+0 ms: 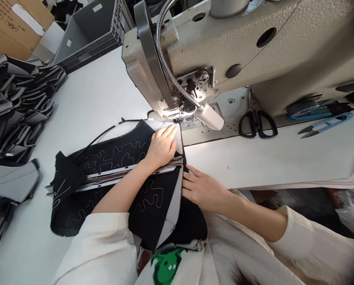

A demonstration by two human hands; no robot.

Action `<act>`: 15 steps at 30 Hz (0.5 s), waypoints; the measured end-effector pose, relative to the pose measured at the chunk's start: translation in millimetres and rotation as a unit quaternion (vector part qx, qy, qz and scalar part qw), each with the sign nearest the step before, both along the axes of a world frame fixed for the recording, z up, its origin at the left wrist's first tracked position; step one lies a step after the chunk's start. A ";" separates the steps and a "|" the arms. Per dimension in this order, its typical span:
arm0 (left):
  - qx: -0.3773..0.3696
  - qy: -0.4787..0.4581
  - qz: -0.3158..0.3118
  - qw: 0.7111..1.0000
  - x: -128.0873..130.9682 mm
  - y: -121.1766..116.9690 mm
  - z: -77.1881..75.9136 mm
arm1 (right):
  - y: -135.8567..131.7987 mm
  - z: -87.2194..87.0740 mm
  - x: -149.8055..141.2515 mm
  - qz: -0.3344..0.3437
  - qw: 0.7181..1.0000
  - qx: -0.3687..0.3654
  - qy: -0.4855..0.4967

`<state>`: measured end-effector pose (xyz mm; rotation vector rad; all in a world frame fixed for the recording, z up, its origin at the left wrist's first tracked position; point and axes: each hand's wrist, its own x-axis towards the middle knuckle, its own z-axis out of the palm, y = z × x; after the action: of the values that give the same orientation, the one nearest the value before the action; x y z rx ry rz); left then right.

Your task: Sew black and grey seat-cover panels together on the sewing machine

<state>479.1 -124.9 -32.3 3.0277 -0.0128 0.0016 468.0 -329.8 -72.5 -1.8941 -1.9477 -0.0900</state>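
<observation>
A black padded fabric cover [149,198] with pale wavy stitching, grey-backed edges and white strips across it lies at the sewing machine [195,51]. My left hand [162,146] rests flat on its upper right part, fingers stretched toward the needle area. The cover's edge runs up under the presser foot [178,118], whose details are partly hidden. My right hand [205,189] lies at the cover's right edge, fingers spread and fingertips touching it; its thumb is not clearly visible. A black cable [98,136] loops along the cover's far side.
Black-handled scissors [257,118] and blue thread snips [327,124] lie right of the needle. A white lamp head [209,116] hangs close beside it. Stacked fabric pieces [16,103] crowd the left side, with a grey crate [90,31] and cardboard box [13,31] behind.
</observation>
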 end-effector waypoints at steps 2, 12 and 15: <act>0.000 -0.005 0.003 1.000 3.8 -0.4 -0.3 | -2.1 0.6 2.0 -0.004 1.000 0.001 -0.001; 0.027 -0.036 0.026 0.999 9.8 -3.8 -2.8 | -11.0 0.0 4.9 -0.026 1.000 0.004 -0.017; 0.035 -0.038 0.026 0.998 8.3 -3.5 -4.1 | -13.3 -1.4 1.3 -0.026 0.999 -0.013 -0.029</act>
<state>487.4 -128.3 -36.4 3.0961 0.0610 0.1223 469.3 -343.1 -74.0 -1.9793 -1.9469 -0.1370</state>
